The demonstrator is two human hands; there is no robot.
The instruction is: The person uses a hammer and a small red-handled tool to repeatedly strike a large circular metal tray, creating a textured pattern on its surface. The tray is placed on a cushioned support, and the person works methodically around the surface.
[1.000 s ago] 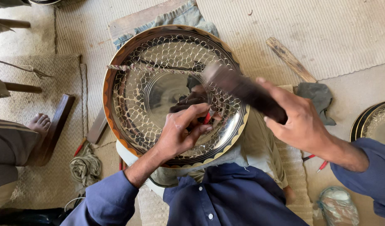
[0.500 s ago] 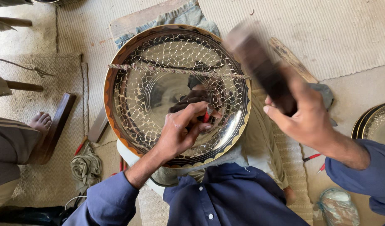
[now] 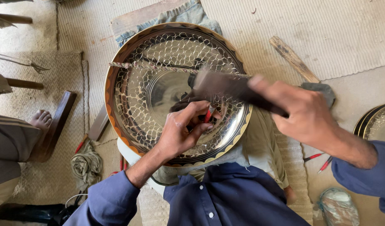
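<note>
Resting on the person's lap, a patterned brass bowl (image 3: 159,54) has a twisted cord (image 3: 150,67) across it. Left hand (image 3: 182,134) pinches a red-handled tool (image 3: 208,115) inside; right hand (image 3: 303,111) grips a blurred hammer (image 3: 226,86) above. Another hammer (image 3: 301,71) lies on the mat beside.

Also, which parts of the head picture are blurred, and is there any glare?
In the head view the hammer and the right hand are smeared by motion blur; the left hand holding a small red-tipped tool is sharp; the centre of the metal tray gives a soft bright reflection, not harsh glare.
</note>
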